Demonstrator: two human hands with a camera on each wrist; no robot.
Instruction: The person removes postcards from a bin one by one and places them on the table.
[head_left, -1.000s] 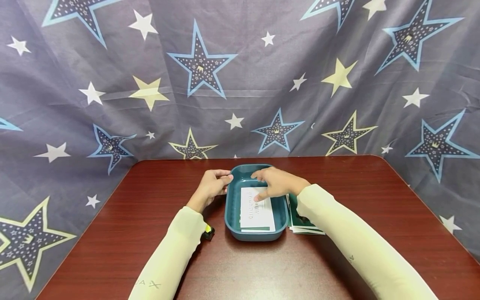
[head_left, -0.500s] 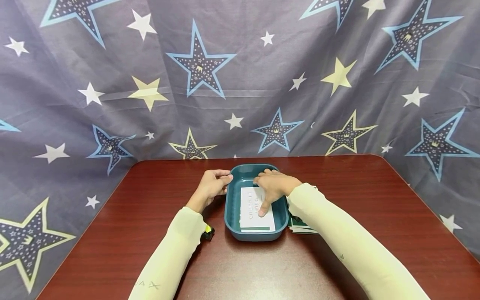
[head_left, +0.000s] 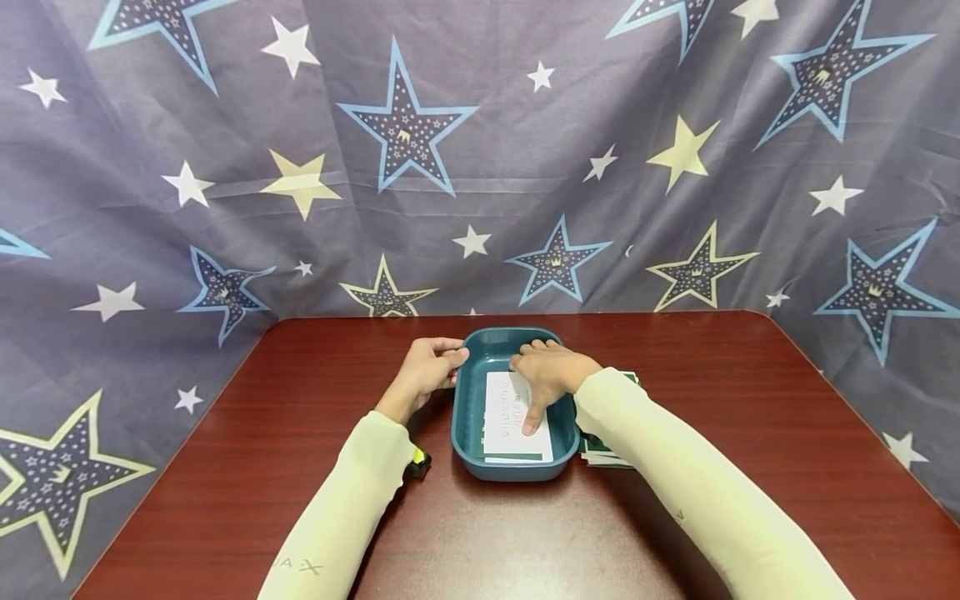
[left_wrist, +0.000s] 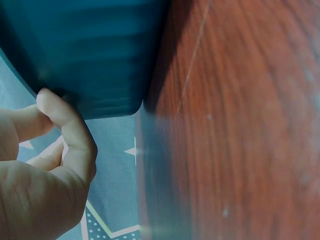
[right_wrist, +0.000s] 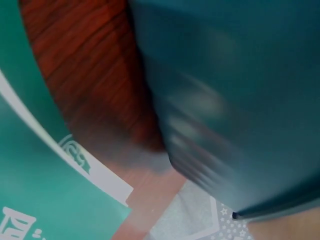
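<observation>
A teal plastic bin (head_left: 515, 473) stands on the table, with a white card (head_left: 504, 442) printed with small dark lettering lying in it; a green strip shows along its near edge. My left hand (head_left: 424, 372) pinches the bin's left rim; in the left wrist view the thumb (left_wrist: 67, 117) presses the outer wall near the rim. Reaching in over the right side, my right hand (head_left: 551, 372) is spread above the card, thumb straight on the card and the other fingers near its far end. In the right wrist view the bin's wall (right_wrist: 225, 100) hides the fingertips.
Several green cards (head_left: 606, 454) with white edges are stacked right of the bin, partly under the right sleeve (head_left: 660, 442). A small black and yellow object (head_left: 417, 463) lies by the left sleeve. Behind the reddish-brown table (head_left: 322, 375) hangs a star-patterned cloth (head_left: 480, 167).
My right hand has lowered into the bin, its thumb shifting toward me onto the lower part of the card. The left hand keeps its hold on the rim.
</observation>
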